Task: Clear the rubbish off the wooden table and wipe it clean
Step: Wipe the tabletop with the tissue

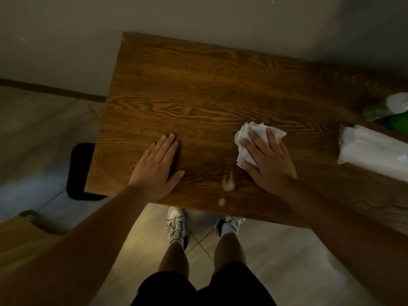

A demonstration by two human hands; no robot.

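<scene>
The wooden table (198,85) fills the middle of the head view. My right hand (269,162) presses a crumpled white tissue (247,133) flat against the tabletop, fingers spread over it. Just left of that hand lies a pale foamy smear (228,183), with a smaller white blob (221,202) near the front edge. My left hand (157,166) rests flat on the wood, fingers together, holding nothing.
A white tissue pack (373,153) lies at the table's right side, with a green-and-white bottle (388,108) behind it. A black bin (79,171) stands on the floor by the table's left edge. A wall runs behind the table. My feet are under the front edge.
</scene>
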